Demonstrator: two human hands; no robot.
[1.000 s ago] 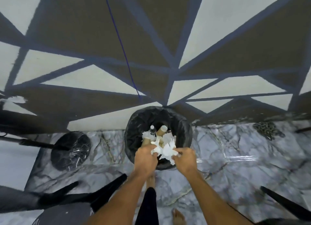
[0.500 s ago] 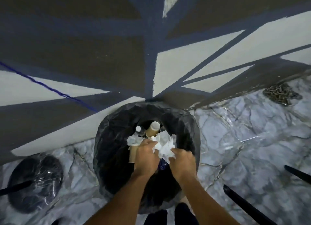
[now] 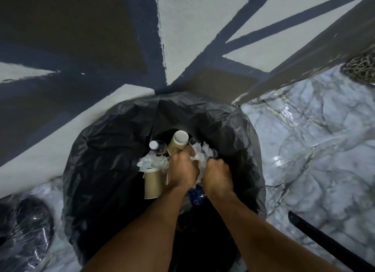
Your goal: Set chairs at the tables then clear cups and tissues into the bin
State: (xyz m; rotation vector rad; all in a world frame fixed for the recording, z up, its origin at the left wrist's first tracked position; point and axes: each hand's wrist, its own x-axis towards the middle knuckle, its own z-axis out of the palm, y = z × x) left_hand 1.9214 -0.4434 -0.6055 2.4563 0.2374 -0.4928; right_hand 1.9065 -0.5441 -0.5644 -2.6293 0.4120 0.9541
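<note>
Bin (image 3: 121,129): black liner, against the wall, on marble floor (image 3: 314,149).
Left hand (image 3: 183,168): curled round a cup (image 3: 177,142), over the bin mouth.
Right hand (image 3: 217,176): clenched on tissues (image 3: 200,156), touching the left hand.
Second cup (image 3: 153,184): just left of the left hand, tissue at its rim; its support cannot be told.
Bottle (image 3: 195,194): blue label, under the wrists.

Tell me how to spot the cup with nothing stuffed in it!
Find the black-lined bin against the painted wall. Above its opening, a brown paper cup pokes out past the left hand. Its round white mouth faces you, open, while the other brown cup, nearer you, is plugged with white tissue.
</note>
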